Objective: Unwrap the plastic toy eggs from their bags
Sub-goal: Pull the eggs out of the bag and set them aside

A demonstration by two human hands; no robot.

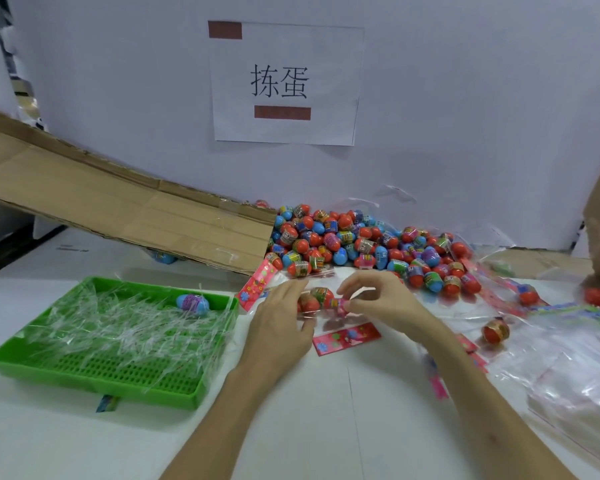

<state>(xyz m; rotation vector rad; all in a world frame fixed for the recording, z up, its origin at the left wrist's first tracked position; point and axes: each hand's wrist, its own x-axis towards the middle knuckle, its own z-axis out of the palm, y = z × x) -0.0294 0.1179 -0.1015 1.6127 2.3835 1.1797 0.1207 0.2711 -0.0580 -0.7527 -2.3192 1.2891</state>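
While the right hand (378,299) pinches the pink end of a clear bag (324,321) between thumb and forefinger, I see its other fingers arched loosely above. The left hand (278,320) grips the bag's left side, fingers curled over the top and thumb underneath. Two red eggs (321,296) sit inside the bag, between both hands, just over the white table (326,410). A pink card (347,337) lies on the table just near of the hands. Far of them, against the wall, is a pile (361,244) of red and blue eggs. To the left I make out a green tray (84,382) strewn with clear film (118,327), one blue egg (193,304) at its far edge. To the right, a loose red egg (496,330) lies beside heaped empty bags (575,368). Cardboard (125,209) slants across the far left, and a paper sign (284,84) hangs on the wall.
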